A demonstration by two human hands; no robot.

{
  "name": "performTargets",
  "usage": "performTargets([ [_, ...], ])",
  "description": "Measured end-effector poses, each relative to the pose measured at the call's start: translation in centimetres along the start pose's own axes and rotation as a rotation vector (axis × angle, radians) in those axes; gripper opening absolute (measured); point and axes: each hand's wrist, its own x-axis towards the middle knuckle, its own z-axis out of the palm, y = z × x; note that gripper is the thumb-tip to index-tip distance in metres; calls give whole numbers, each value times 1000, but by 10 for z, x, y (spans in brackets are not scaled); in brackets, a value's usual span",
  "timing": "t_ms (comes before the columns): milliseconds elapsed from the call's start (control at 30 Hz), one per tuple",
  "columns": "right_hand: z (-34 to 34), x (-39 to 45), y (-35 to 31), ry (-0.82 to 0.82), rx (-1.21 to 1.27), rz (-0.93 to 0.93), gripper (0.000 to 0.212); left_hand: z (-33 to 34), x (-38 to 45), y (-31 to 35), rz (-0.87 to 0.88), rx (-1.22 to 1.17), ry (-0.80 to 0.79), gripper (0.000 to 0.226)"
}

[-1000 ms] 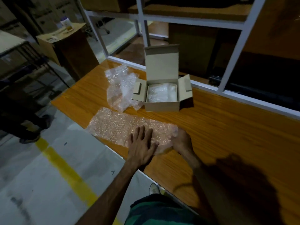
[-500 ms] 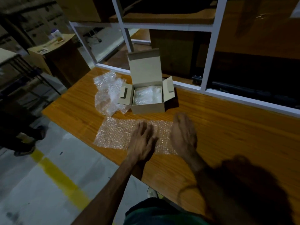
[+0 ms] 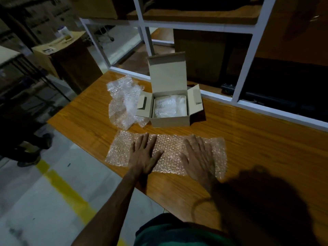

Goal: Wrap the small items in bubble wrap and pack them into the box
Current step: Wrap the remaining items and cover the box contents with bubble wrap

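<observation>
**Both hands flat on the bubble wrap**

Nearest the camera, at the bottom edge, a bit of green clothing (image 3: 179, 233) shows, with both forearms reaching forward over the tabletop (image 3: 257, 139). A dark shadow falls across the wood at the lower right.

Just beyond, a flat sheet (image 3: 122, 150) of bubble wrap lies along the near edge of the tabletop, its long side running left to right. The left hand (image 3: 144, 155) rests palm down on the sheet's middle-left part, fingers straight and spread. The right hand (image 3: 198, 157) lies palm down on the sheet's right part, fingers also straight and slightly spread. Neither hand grips anything; both press flat on the sheet. The two hands are apart, with bare wrap between them.

Behind the sheet, near the middle of the tabletop, stands a small cardboard box (image 3: 170, 120) with its lid upright and its side flaps folded out. Inside it lies something pale in bubble wrap (image 3: 169, 107); what it covers cannot be made out. Touching the box's left flap is a crumpled wad (image 3: 124, 102) of clear bubble wrap.

Farther back, a white frame (image 3: 248, 55) rises from the far edge of the tabletop. To the left, beyond a grey floor with a yellow line (image 3: 65, 189), stands a large carton (image 3: 71, 55) with small things on top.
</observation>
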Motion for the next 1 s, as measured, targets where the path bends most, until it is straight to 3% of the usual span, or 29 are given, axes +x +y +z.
performTargets([
  [200, 8, -1, 27, 68, -57, 85, 76, -1, 7, -37, -70, -44, 63, 77],
  [500, -4, -6, 40, 4, -94, 151, 86, -10, 4, -74, -161, -72, 57, 82],
  [667, -10, -7, 45, -33, -48, 128, 86, -9, -6, -71, -386, -69, 169, 85],
  [833, -17, -5, 51, -86, -32, 92, 83, -14, -14, -77, -554, -257, 326, 61],
  [1000, -28, 3, 63, -125, 181, 60, 90, -51, -14, -44, -473, -609, 438, 60],
])
